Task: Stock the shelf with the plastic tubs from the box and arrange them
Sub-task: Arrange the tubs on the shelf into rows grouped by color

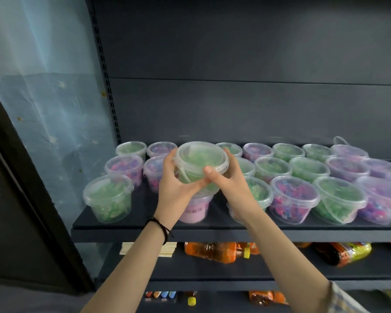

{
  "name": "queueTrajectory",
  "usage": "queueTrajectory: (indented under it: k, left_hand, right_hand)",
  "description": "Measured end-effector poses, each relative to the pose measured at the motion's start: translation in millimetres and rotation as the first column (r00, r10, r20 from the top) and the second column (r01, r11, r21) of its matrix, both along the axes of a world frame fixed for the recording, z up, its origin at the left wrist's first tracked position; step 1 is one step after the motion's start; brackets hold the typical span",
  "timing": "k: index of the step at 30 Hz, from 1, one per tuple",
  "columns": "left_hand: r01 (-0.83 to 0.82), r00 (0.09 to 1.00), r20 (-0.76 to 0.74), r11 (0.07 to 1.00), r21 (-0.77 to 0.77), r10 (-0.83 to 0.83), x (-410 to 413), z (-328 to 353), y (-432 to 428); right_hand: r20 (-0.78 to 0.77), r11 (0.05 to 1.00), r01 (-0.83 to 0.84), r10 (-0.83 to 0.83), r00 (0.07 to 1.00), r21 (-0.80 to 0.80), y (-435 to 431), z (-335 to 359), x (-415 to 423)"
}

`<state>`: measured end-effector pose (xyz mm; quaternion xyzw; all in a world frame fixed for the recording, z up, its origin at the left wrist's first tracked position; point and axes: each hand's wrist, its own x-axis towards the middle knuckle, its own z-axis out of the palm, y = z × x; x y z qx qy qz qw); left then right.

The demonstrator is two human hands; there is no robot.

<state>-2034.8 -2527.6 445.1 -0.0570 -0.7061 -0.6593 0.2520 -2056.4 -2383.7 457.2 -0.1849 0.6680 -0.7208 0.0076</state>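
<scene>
Green tub held tilted above the front row of the shelf, left hand and right hand both wrapped closed around its sides, pink tub directly beneath, rows of lidded tubs alongside

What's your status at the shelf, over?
Left hand and right hand both closed on green tub, held above the pink tub in the front row. Shelf nearly full. Nothing blocking.
</scene>
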Motion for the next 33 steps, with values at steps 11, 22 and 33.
queueTrajectory:
  k: [11,22,33]
  left_hand:
    - [0.309,0.935,0.245,0.928,-0.207,-0.257,-76.7,7.9,90.3]
    - [-0.224,0.933,0.05,0.685,-0.694,0.356,-55.4,-6.6,44.3]
    - [-0.12,0.79,0.198,0.463,-0.878,0.581,-19.0,-12.0,11.9]
  right_hand:
    - [-0.006,0.947,0.275,-0.278,0.961,0.166,121.8,22.5,-61.0]
    - [-0.119,0.782,0.531,-0.524,0.844,0.326,179.7,0.6,-143.6]
    - [-0.055,0.821,0.41,-0.425,0.904,0.398,187.1,-5.9,-133.9]
